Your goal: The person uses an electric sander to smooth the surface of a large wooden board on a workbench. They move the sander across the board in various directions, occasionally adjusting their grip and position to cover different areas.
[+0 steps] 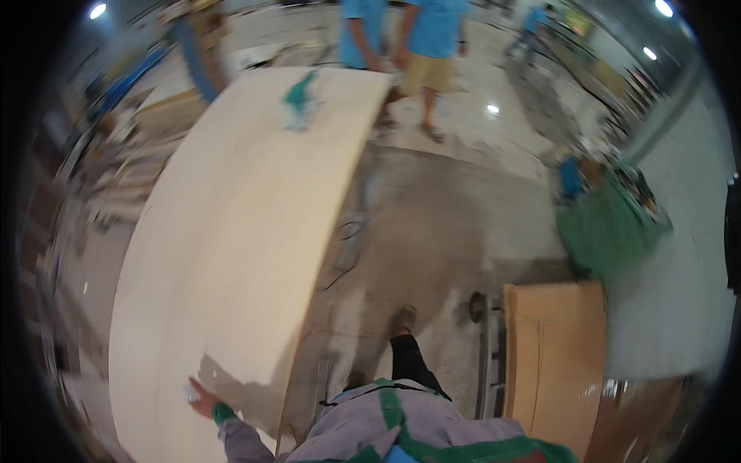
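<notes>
Left hand [204,401]: lower left of the frame, over the panel [224,231], fingers at a small white piece [190,393]; blur hides whether they close on it. Right hand: out of view. Hazards, judged: a slack grip could drop the white piece; the loose cable [340,278], mid-frame, could snag a shoe [404,318]. Panel: long, flat, pale, wood-like, lower left to upper centre. Carton [556,355]: boxy brown cardboard, lower right. Sack [610,224]: slumped, green, fabric-like, right.

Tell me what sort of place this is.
Probably a workshop, perhaps for woodwork: a long pale board, what looks like wood piled at left, and a big green sack at right.
</notes>
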`<act>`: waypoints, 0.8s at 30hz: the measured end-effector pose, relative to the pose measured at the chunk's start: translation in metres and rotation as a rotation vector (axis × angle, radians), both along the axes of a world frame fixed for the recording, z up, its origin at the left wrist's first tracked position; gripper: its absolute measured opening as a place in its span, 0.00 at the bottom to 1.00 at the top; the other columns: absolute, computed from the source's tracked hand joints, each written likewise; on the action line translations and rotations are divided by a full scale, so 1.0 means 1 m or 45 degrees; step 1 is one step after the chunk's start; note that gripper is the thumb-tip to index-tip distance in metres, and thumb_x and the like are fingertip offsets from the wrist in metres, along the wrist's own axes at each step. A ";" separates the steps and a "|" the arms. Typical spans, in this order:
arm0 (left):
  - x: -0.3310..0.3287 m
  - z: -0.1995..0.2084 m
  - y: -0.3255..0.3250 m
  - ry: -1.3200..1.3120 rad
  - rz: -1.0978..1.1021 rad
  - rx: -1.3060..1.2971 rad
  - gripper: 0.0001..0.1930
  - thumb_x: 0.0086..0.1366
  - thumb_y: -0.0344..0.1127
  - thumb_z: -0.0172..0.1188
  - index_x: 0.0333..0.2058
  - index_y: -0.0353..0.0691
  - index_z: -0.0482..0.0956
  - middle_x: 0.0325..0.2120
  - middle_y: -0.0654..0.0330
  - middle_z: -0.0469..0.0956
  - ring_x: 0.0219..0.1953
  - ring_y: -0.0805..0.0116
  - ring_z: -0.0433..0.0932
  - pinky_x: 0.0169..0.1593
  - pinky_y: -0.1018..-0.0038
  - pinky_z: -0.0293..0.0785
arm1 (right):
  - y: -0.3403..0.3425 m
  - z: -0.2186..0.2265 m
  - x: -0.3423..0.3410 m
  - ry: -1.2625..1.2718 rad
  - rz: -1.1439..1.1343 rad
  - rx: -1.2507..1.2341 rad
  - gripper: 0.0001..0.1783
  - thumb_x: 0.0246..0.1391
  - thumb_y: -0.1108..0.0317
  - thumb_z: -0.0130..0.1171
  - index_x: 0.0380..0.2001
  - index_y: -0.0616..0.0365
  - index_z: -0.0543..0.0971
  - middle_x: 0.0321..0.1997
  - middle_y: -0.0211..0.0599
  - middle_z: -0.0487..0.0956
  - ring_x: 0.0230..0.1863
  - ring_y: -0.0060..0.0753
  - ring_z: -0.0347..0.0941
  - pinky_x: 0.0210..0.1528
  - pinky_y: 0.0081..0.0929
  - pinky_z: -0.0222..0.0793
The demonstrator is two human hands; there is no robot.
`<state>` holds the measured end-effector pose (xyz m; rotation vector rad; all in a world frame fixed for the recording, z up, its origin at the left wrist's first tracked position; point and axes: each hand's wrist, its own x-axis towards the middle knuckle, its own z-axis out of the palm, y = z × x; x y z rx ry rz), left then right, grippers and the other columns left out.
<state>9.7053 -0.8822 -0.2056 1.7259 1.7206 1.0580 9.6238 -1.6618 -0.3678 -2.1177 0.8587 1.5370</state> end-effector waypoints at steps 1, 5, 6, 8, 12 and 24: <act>0.034 -0.002 -0.014 -0.104 -0.138 -0.073 0.38 0.66 0.59 0.66 0.60 0.29 0.74 0.54 0.48 0.80 0.55 0.55 0.80 0.56 0.62 0.78 | -0.009 -0.004 0.035 -0.027 0.003 0.007 0.32 0.64 0.37 0.51 0.51 0.54 0.83 0.56 0.48 0.82 0.59 0.51 0.76 0.63 0.49 0.70; 0.215 -0.004 -0.112 -0.429 -0.740 -0.269 0.32 0.68 0.57 0.64 0.58 0.34 0.78 0.52 0.51 0.81 0.51 0.61 0.80 0.46 0.67 0.80 | -0.040 0.014 0.239 -0.385 0.104 -0.129 0.37 0.63 0.34 0.50 0.56 0.55 0.82 0.63 0.50 0.78 0.66 0.55 0.71 0.67 0.51 0.65; 0.258 -0.001 -0.143 -0.353 -0.779 -0.179 0.34 0.69 0.62 0.58 0.57 0.35 0.79 0.51 0.48 0.81 0.49 0.61 0.80 0.44 0.68 0.79 | -0.042 0.034 0.298 -0.617 0.212 -0.146 0.33 0.64 0.39 0.51 0.54 0.56 0.82 0.59 0.52 0.80 0.63 0.54 0.74 0.66 0.48 0.67; 0.346 0.004 -0.204 -0.551 -0.902 -0.481 0.29 0.67 0.47 0.70 0.59 0.33 0.76 0.53 0.55 0.80 0.49 0.62 0.81 0.47 0.66 0.82 | -0.038 0.087 0.431 -0.981 -0.026 0.214 0.33 0.62 0.40 0.54 0.56 0.56 0.81 0.55 0.53 0.82 0.57 0.55 0.78 0.60 0.47 0.72; 0.488 0.010 -0.318 -0.567 -1.497 -0.617 0.30 0.65 0.34 0.71 0.62 0.31 0.70 0.50 0.51 0.80 0.47 0.62 0.81 0.50 0.63 0.82 | 0.041 0.212 0.634 -1.297 0.129 0.785 0.41 0.59 0.39 0.62 0.61 0.63 0.75 0.59 0.54 0.80 0.61 0.48 0.76 0.63 0.40 0.71; 0.776 0.099 -0.442 -0.490 -2.314 -0.740 0.24 0.65 0.35 0.69 0.57 0.35 0.75 0.48 0.58 0.81 0.49 0.67 0.80 0.52 0.68 0.78 | 0.162 0.286 0.889 -1.219 0.009 1.338 0.34 0.51 0.56 0.70 0.59 0.58 0.76 0.54 0.46 0.82 0.54 0.42 0.80 0.60 0.39 0.74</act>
